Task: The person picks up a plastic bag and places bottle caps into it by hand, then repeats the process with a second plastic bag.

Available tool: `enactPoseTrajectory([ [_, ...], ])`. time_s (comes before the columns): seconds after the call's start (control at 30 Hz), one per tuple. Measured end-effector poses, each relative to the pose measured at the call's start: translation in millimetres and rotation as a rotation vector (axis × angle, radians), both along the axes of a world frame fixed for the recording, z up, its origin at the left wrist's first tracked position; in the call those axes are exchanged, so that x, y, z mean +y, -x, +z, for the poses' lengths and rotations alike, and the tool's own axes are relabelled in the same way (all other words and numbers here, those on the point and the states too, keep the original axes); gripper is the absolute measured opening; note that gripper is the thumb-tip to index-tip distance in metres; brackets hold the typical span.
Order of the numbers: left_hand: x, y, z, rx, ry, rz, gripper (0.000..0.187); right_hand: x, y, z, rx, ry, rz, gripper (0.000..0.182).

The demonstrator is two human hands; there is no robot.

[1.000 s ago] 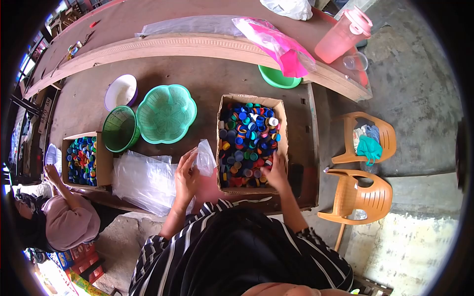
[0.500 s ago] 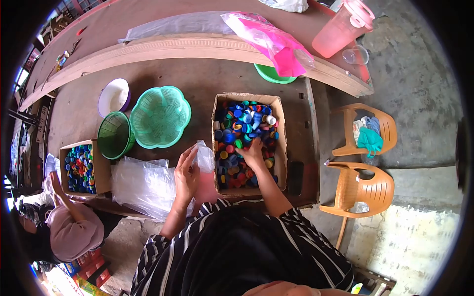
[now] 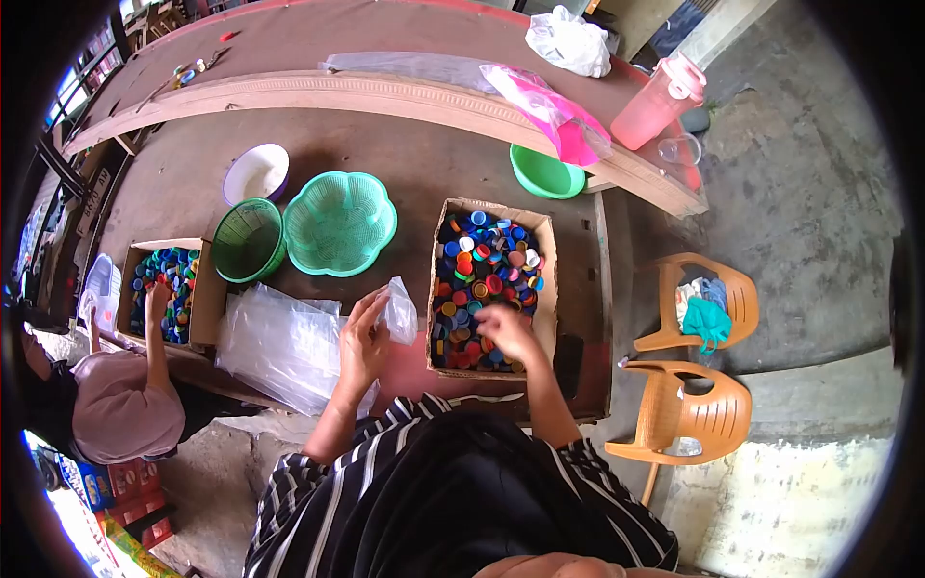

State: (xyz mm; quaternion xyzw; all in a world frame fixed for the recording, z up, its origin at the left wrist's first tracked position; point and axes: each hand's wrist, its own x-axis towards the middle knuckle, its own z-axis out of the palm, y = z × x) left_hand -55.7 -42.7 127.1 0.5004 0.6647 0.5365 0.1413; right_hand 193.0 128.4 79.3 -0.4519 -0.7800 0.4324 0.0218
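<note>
My left hand (image 3: 364,342) is closed on the edge of a clear plastic bag (image 3: 400,310), which stands up beside the fingertips. Left of that wrist lies a stack of flat clear plastic bags (image 3: 275,339). A cardboard box (image 3: 549,289) filled with bottle caps (image 3: 482,260) in blue, red, yellow, white and green stands at the right. Over its near part hovers my right hand (image 3: 513,335), fingers pointing left and curled close above the caps. Motion smears those fingers, so I cannot tell whether a cap is between them.
A green scalloped basket (image 3: 340,223), a darker green basket (image 3: 231,258) and a white bowl (image 3: 260,173) stand at the left. A co-worker's hand (image 3: 157,301) reaches into a second box (image 3: 202,299) of caps. Beyond a raised wooden ledge (image 3: 289,94) is a pink jug (image 3: 655,104).
My right hand has lifted from among the caps and drawn back toward me; the caps lie differently. My left hand keeps the bag. The co-worker's hand has moved into the other box. The view has shifted.
</note>
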Motion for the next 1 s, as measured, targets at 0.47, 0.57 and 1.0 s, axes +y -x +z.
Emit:
enactPoseTrajectory([
  [0.47, 8.0, -14.7, 6.8, -0.018, 0.015, -0.134, 0.049, 15.6, -27.5, -73.6, -0.076, -0.557, -0.201, 0.011],
  [0.57, 10.4, -14.9, 13.5, 0.008, 0.004, -0.132, 0.049, 23.1, -29.7, -104.9, -0.054, -0.451, -0.136, 0.013],
  [1.0, 5.1, -8.9, 15.8, -0.006, 0.031, -0.14, 0.046, -3.1, -45.0, -83.1, 0.245, -0.058, -0.417, 0.016],
])
